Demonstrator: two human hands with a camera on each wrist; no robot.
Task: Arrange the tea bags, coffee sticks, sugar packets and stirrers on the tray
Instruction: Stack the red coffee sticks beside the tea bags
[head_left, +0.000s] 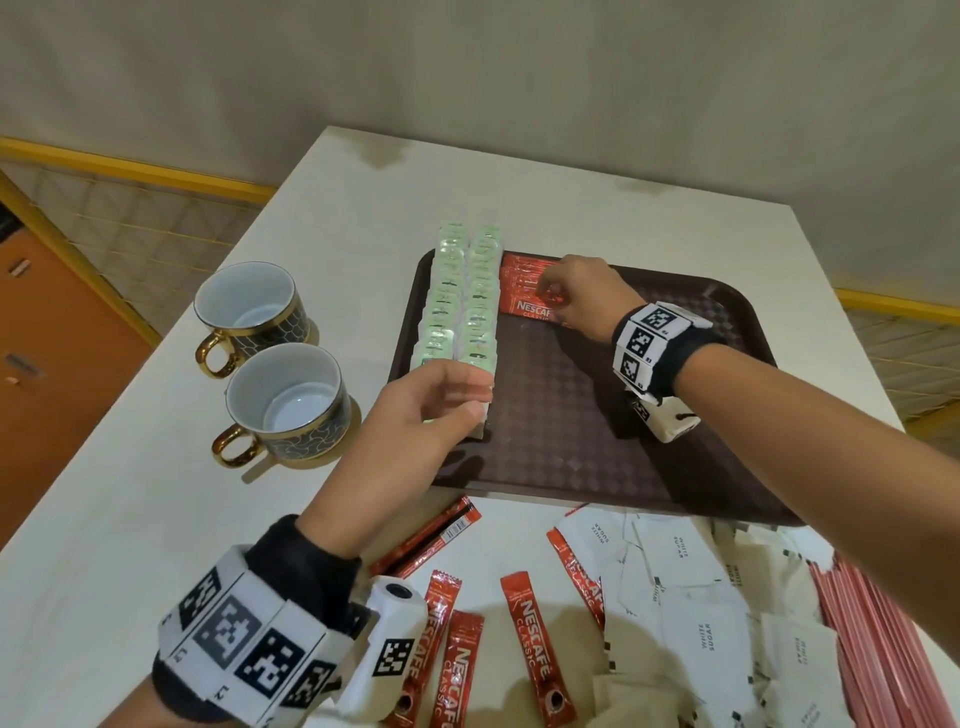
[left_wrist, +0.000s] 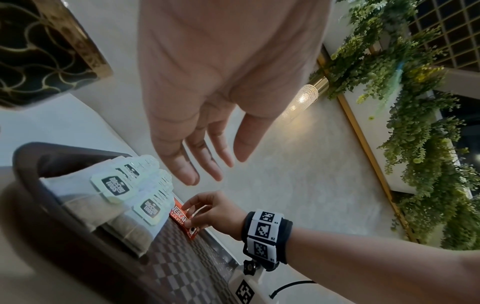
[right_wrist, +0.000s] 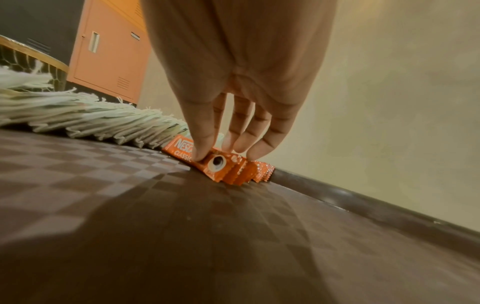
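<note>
Fingers (right_wrist: 205, 142) on coffee sticks (right_wrist: 228, 164)

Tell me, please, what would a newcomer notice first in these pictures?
Two rows of pale green tea bags stand along the left edge of the brown tray. Beside them the right hand pinches red coffee sticks at the far rim. Two gold-trimmed cups stand left of the tray.

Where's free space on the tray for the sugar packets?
Most of the tray floor is bare: the checkered patch right of the tea bags, below the coffee sticks the right hand is pressing, out to the right rim. The far-left corner is crowded. On the table, loose sticks, sugar packets and stirrers crowd the near edge.
</note>
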